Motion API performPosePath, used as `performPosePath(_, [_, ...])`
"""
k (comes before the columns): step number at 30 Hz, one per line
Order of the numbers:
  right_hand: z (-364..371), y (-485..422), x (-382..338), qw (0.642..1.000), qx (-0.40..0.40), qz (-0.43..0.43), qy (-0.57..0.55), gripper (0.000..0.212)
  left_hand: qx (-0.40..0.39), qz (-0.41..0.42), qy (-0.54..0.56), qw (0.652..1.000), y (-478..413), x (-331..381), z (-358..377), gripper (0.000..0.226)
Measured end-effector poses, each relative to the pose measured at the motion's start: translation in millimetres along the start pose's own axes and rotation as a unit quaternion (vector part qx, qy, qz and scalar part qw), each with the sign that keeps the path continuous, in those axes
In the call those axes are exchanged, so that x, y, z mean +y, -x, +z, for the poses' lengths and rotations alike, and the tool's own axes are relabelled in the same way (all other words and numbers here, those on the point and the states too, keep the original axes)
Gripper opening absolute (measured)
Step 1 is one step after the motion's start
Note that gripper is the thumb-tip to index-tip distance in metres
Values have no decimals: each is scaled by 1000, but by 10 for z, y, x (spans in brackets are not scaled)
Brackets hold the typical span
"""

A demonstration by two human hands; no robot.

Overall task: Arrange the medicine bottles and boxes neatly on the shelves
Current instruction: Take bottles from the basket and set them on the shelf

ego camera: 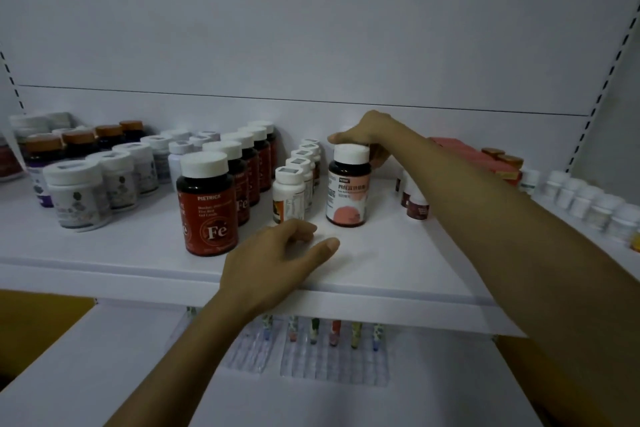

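Pink-label bottle (348,191) between right hand (367,133) fingers (379,161)

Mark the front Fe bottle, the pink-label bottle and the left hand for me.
Front Fe bottle (207,210): head view, red label.
Pink-label bottle (347,194): head view, label middle.
Left hand (273,255): head view, back of hand.

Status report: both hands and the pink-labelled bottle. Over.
Left hand open, empty, over the white shelf front. Right hand grips white cap of dark pink-labelled bottle, upright on shelf. Small white bottle row close beside it.
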State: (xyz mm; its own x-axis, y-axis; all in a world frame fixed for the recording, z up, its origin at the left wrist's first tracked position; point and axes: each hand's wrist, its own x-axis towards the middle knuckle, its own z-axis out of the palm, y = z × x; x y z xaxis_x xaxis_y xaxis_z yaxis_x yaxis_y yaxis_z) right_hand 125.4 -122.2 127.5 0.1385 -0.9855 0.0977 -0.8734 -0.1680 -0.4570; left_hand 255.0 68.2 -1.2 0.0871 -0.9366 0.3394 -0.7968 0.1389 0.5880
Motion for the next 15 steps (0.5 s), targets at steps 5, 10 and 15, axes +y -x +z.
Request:
performPosePath(5, [-112, -6, -8, 1000, 15, -3, -24, 42, -22, -23, 82, 996, 5, -5, -65, 56])
performPosePath(10, [-571, 244, -15, 977, 128, -30, -166, 45, -51, -9, 119, 992, 25, -41, -112, 45])
performPosePath(15, [-793, 696, 56, 913, 177, -89, -356, 41, -94, 12, 158, 983, -67, -57, -103, 22])
